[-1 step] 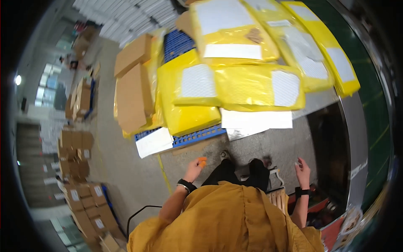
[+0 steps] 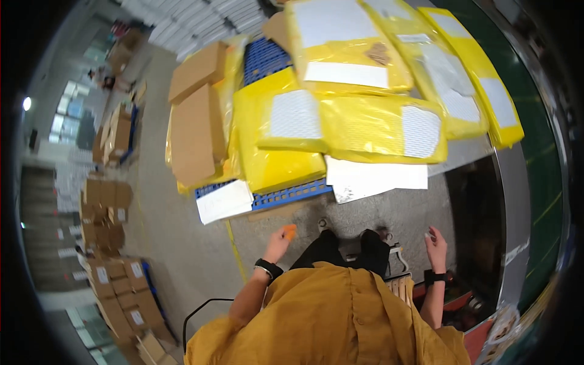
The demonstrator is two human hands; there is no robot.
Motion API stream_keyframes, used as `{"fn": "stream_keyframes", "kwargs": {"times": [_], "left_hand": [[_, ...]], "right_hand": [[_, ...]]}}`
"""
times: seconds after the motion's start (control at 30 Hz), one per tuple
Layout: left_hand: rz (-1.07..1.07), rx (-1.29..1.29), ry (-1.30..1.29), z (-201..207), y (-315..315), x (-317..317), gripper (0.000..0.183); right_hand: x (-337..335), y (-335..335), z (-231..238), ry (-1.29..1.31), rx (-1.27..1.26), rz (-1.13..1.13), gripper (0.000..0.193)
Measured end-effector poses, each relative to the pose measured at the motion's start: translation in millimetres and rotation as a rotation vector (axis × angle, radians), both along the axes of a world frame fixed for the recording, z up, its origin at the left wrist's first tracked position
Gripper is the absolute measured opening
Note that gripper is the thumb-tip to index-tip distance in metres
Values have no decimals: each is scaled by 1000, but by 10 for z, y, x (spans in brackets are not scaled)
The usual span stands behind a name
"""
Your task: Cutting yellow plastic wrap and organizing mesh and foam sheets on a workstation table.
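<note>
Floor [image 2: 173, 234] view tilted slightly clockwise; orange piece [image 2: 291, 232] stays at left hand [image 2: 278, 241].

Bright windows [image 2: 75, 108] at left, slight blur, dark warped edges.

A small, bright orange object [image 2: 291, 233], blurred and of unclear kind, shows at the person's left hand [image 2: 279, 241]; whether gripped or worn cannot be told.

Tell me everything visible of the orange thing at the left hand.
The orange thing is small and bright, at the finger end of the left hand, touching it. It shows against the grey floor, apart from the yellow packages. Parts and material are too small to make out; whether held or worn, I cannot tell.
</note>
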State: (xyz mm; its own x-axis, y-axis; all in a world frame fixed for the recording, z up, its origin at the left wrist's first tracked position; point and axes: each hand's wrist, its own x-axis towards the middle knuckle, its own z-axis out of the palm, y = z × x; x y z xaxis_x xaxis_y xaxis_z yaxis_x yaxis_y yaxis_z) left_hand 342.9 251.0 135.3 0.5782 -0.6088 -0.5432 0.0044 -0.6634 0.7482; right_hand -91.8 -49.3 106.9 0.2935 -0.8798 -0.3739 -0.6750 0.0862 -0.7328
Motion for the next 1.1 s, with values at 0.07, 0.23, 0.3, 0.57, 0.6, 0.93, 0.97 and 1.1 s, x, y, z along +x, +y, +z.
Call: {"fn": "stream_keyframes", "kwargs": {"times": [0.07, 0.23, 0.3, 0.57, 0.6, 0.93, 0.97, 1.1], "left_hand": [[176, -104, -106, -30, 219, 291, 29], [599, -252, -52, 214, 299, 915, 34], [713, -368, -62, 215, 208, 1074, 36], [797, -542, -21, 141, -93, 1671, 43], [764, -534, -56, 22, -115, 1792, 43], [675, -483, 81, -622, -801, 2780, 52], [675, -487, 93, -704, -804, 2845, 52], [539, -203, -211, -651, -932, 2924, 42]], "right_hand": [[587, 0, 9, -147, 55, -11, 39], [2246, 202, 477, -241, 332, 590, 44], [2622, 210, 656, -278, 348, 758, 44], [3207, -319, 874, -201, 219, 800, 41], [3237, -382, 873, -231, 212, 795, 40], [3492, -308, 976, -215, 345, 578, 39], [3540, -228, 958, -203, 340, 574, 39], [3834, 97, 993, -215, 413, 522, 38]]}}
